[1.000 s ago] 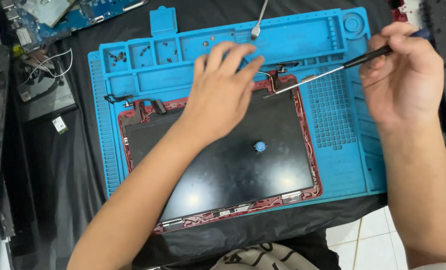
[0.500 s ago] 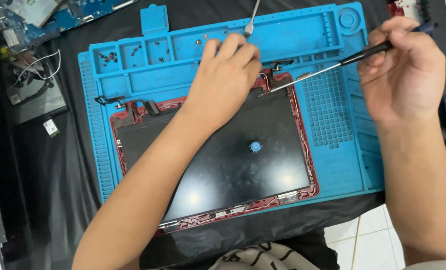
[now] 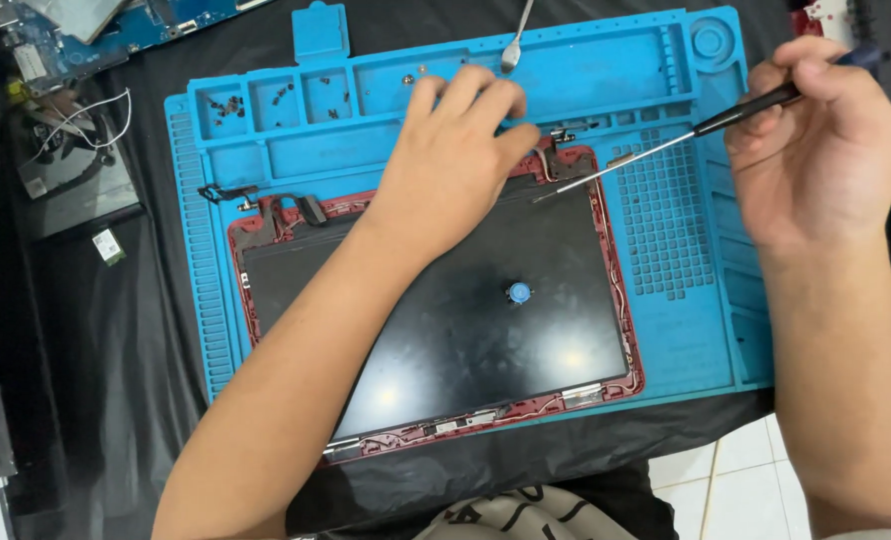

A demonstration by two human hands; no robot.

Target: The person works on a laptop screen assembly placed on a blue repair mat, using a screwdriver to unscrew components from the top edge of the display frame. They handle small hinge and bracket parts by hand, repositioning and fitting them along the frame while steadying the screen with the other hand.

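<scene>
A red laptop lid with a black screen panel (image 3: 466, 330) lies on a blue repair mat (image 3: 686, 330). My left hand (image 3: 456, 160) rests flat on the panel's top edge, fingers reaching over the red frame toward the mat's trays. My right hand (image 3: 816, 140) grips a long thin screwdriver (image 3: 666, 145) by its black handle; the metal tip lies at the panel's upper right corner near the hinge (image 3: 561, 135). A small blue round piece (image 3: 519, 292) sits in the middle of the panel.
Small screws lie in the mat's tray pockets (image 3: 266, 100). A metal spudger (image 3: 514, 45) lies at the mat's top. A blue circuit board (image 3: 116, 25) and a fan with white wires (image 3: 66, 150) sit at the upper left on black cloth. White floor tiles (image 3: 726, 480) show below.
My left hand has slid slightly up toward the mat's trays, fingers spreading a little. The screwdriver stays at the upper right corner. The camera view has shifted a little.
</scene>
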